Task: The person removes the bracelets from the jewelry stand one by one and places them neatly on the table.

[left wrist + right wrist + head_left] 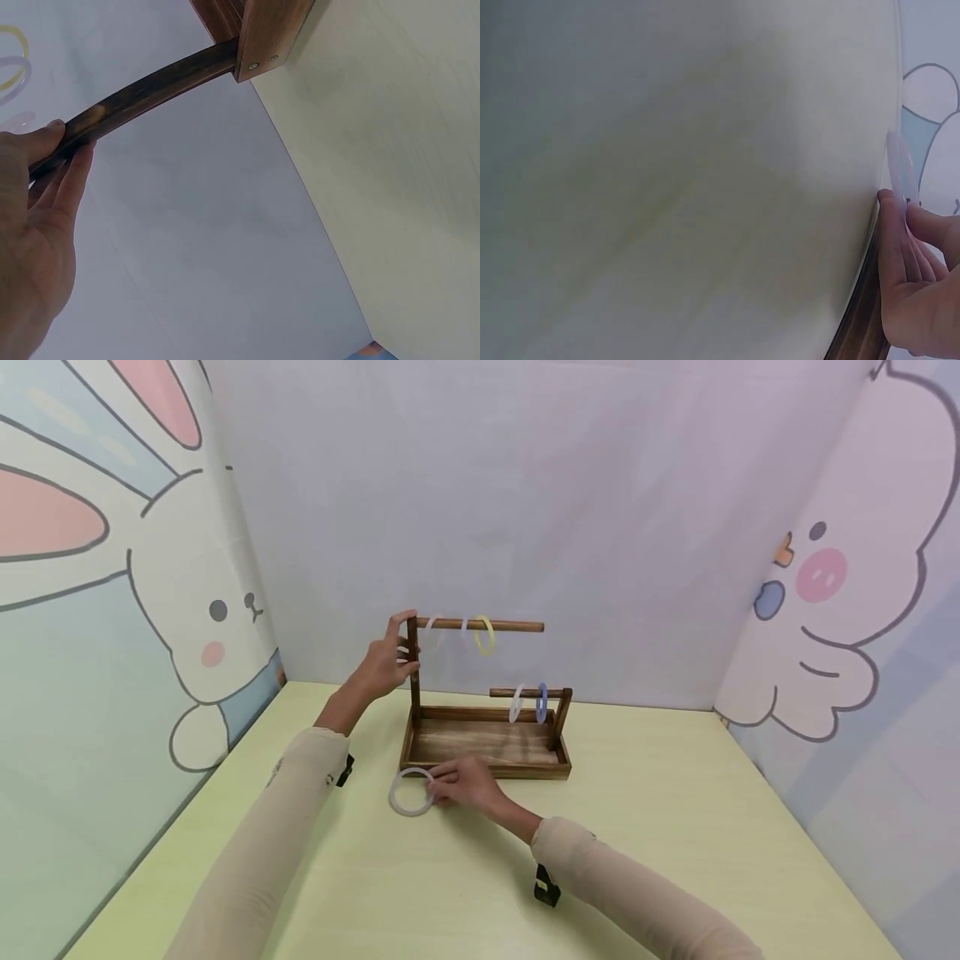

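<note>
A dark wooden rack (415, 693) has a shallow tray base, a tall post with a long bar at the left and a shorter post with a bar at the right. My left hand (381, 668) grips the tall post near its top, thumb on one side and fingers on the other (41, 232). Between thumb and fingers, my right hand (468, 783) pinches a whitish translucent ring (392, 795) in front of the tray's left part. The right wrist view shows this ring (901, 169) nearly edge-on.
On the upper bar (521, 627) hang a yellow ring (491, 637) and two pale rings. A white ring (513, 708) and a blue ring (545, 703) hang on the lower bar (501, 693). The rack's tray (525, 772) stands on a pale yellow table (637, 810) before a plain backdrop.
</note>
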### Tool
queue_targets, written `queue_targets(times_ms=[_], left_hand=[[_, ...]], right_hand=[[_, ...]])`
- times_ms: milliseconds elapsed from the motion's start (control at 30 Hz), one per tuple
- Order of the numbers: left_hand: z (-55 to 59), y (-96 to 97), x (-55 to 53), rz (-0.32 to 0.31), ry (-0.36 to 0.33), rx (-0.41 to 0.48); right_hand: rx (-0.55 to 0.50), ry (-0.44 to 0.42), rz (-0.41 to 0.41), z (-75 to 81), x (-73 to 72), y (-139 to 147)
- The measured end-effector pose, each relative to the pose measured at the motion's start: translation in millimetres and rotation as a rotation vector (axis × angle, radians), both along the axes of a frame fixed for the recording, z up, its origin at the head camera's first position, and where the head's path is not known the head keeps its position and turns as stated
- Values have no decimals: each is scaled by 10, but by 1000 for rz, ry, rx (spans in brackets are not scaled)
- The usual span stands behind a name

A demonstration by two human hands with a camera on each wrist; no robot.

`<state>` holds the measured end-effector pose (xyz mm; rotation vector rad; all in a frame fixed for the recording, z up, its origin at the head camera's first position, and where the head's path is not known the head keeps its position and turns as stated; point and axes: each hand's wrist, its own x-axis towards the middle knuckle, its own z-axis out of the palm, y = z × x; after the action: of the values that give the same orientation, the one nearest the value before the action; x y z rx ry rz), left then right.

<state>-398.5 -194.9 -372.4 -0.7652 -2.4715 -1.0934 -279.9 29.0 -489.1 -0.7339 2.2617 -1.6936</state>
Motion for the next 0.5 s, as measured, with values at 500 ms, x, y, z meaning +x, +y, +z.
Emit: queue_targets(times_ms=[500], left_hand=[[-1, -8, 14, -4, 9, 9]], right_hand=[[-8, 52, -142, -51, 56, 11]])
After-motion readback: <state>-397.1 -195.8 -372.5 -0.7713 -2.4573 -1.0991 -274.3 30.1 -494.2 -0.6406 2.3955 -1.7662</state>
